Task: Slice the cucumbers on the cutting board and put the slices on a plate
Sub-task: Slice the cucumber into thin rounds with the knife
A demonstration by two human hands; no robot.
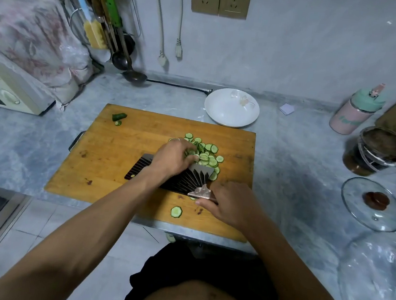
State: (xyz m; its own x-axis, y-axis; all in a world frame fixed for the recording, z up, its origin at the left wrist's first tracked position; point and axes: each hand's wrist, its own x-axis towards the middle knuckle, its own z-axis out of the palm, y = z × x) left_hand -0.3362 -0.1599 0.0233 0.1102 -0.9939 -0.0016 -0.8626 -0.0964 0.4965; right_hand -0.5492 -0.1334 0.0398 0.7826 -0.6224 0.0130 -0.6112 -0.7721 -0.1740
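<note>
We see the cleaver lying flat on the wooden cutting board, its handle gripped by the right hand with fingers curled round it. The left hand rests over the blade, fingers curled into the heap of cucumber slices — gathering them against the steel. 1 slice lies apart near the board's front edge. The white plate sits on the worktop just behind the board.
</note>
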